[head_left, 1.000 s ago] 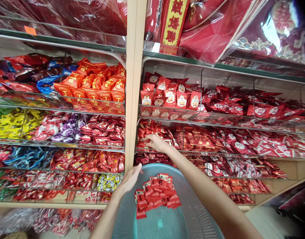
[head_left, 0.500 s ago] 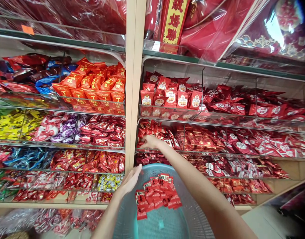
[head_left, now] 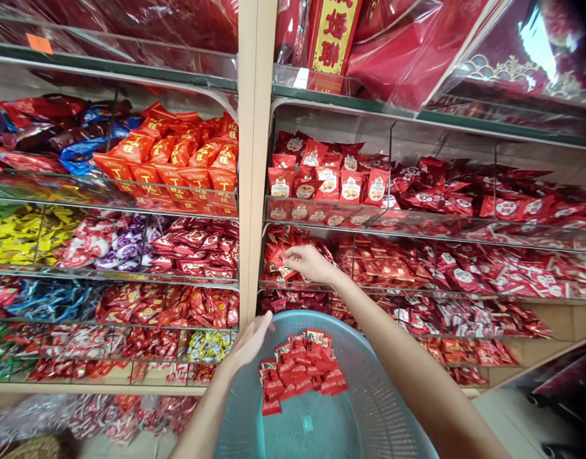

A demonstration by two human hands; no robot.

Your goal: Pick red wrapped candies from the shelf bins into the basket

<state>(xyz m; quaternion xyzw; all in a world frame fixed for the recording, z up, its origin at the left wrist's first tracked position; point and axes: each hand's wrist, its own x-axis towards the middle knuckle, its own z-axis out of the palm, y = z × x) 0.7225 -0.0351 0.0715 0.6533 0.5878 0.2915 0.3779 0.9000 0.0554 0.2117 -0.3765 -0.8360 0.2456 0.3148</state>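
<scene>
While a small heap of red sweet packets (head_left: pixel 302 370) already lies in the middle of the green basket (head_left: pixel 369 408), most of the basket's floor shows bare, so the gathering looks to be at an early stage, with far more room left than filled. More of what look like the same red packets fill the shelf bin (head_left: pixel 293 258) just above the basket's far rim, and that bin looks well stocked.

Relative to the basket, the right hand (head_left: pixel 310 262) is up beyond the far rim, reaching into that bin; its fingers are curled down among the packets and appear to pinch one or two, though how many it has cannot be told. The left hand (head_left: pixel 250 341) sits at the basket's left rim, fingers loosely spread and resting against the edge, gripping no packet; it seems to steady the basket. The heap lies just right of the left hand and well below the right.

Further out from the basket, orange packets (head_left: pixel 178 159) fill a bin up and to the left, and yellow sweets (head_left: pixel 15 233) lie farther left.
</scene>
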